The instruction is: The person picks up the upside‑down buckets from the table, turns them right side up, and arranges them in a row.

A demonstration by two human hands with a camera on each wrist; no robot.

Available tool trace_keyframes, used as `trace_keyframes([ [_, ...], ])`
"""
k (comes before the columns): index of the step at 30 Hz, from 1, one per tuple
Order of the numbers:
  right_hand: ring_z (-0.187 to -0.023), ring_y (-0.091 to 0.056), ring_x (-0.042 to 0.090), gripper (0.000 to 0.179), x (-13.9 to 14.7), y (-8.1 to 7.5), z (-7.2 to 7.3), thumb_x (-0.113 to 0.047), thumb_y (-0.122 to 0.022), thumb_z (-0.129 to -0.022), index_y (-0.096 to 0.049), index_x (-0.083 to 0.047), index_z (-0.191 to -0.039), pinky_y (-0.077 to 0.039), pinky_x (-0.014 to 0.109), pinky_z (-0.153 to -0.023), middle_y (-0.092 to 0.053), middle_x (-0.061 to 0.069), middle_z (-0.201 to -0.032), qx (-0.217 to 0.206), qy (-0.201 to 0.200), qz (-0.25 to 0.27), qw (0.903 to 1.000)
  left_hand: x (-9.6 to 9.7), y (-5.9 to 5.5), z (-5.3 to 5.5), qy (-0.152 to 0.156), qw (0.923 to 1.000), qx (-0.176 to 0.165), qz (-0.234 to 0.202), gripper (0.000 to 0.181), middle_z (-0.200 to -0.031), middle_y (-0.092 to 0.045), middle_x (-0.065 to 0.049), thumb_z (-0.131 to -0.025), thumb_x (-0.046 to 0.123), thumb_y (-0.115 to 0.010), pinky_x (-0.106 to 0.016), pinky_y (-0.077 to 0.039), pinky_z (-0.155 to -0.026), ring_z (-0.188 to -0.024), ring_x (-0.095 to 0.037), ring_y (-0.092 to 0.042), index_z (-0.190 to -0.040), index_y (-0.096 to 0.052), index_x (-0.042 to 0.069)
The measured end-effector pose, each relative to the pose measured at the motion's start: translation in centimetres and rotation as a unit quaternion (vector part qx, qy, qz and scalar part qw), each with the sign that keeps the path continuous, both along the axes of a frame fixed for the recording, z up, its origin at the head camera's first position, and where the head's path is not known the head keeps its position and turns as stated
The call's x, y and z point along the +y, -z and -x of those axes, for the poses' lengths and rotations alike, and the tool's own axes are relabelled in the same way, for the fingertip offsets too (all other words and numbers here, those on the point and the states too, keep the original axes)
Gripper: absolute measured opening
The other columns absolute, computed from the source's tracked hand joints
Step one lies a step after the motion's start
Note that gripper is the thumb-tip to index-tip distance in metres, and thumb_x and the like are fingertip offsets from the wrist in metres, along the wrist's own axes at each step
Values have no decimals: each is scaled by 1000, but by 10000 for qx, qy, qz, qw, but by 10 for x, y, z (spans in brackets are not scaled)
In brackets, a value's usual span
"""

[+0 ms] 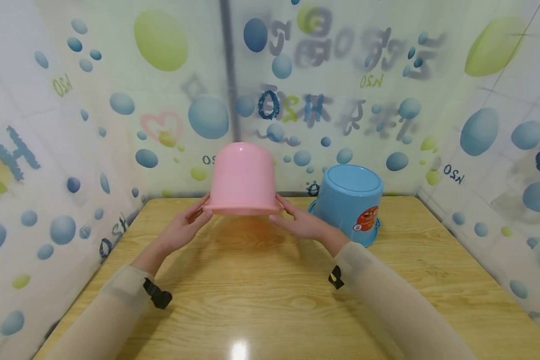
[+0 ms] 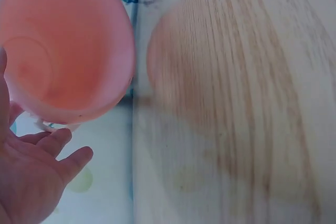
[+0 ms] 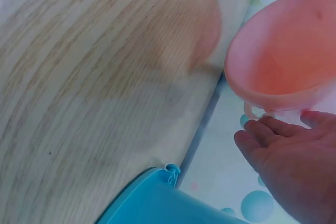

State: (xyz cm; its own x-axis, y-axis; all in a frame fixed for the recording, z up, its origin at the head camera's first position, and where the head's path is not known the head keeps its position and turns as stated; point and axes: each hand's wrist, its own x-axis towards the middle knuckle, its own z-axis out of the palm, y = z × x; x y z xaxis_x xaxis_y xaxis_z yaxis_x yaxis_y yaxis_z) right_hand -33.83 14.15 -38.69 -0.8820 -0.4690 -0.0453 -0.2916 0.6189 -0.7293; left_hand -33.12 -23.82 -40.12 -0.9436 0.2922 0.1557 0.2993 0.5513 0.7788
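Observation:
A pink bucket (image 1: 243,180) is held upside down above the table, its mouth facing downward. My left hand (image 1: 183,227) grips its rim on the left, the thumb low at the edge and the fingers along the outside. On the opposite side my right hand (image 1: 303,222) holds the rim in the same way. Both wrist views look into the bucket's hollow inside (image 2: 79,72). In the right wrist view, a small lug (image 3: 253,110) juts from the rim near the fingertips (image 3: 251,141).
A blue bucket (image 1: 346,200) with a red label stands upside down on the wooden table (image 1: 252,290), just beyond my right forearm. Its handle shows at the base. Patterned curtain-like walls (image 1: 162,115) close in the back and both sides.

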Motion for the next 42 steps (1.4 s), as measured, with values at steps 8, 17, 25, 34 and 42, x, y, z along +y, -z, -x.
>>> trace_keyframes([
  [8, -169, -25, 42, 90, 3, -8, -10, -67, -57, -108, -9, -38, -178, -29, 73, -131, -22, 8, -184, 333, 55, 441, 9985, 3, -11, -8, 55, 9986, 332, -400, 78, -183, -26, -8, -112, 42, -64, -66, -31, -131, -167, -41, -29, -177, -23, 29],
  [17, -167, -30, 41, 90, 6, -16, -12, -33, -64, -113, -3, -30, -179, -26, 71, -133, -21, 9, -184, 688, -118, 1590, 9848, 8, -28, -16, 157, 9964, 816, -158, 86, -184, -23, -1, -110, 39, -69, -72, -31, -130, -167, -41, -32, -176, -14, 44],
  [25, -146, -60, 40, 103, 6, -24, -17, -32, -74, -107, 0, -45, -176, -61, 56, -108, -42, 11, -171, 368, -147, 1808, 9827, 6, -36, -16, 534, 9930, 1024, -245, 109, -184, -23, -3, -98, 21, -86, -77, -32, -125, -163, -42, -30, -176, -14, 43],
  [34, -143, -58, 39, 117, 4, -35, -15, -24, -89, -95, -8, -31, -179, -61, 53, -108, -50, 13, -165, 458, -81, 1917, 9803, 2, -43, -17, 538, 9923, 1103, -135, 111, -182, -29, -6, -95, 19, -89, -71, -39, -122, -159, -41, -37, -177, -18, 37],
  [42, -142, -60, 41, 110, 5, -40, -9, -19, -86, -98, -12, -30, -179, -63, 50, -106, -47, 11, -168, 464, -215, 1945, 9796, 0, -43, -13, 263, 9934, 1109, -117, 104, -176, -41, -10, -98, 22, -87, -68, -43, -120, -151, -39, -47, -177, -21, 35],
])
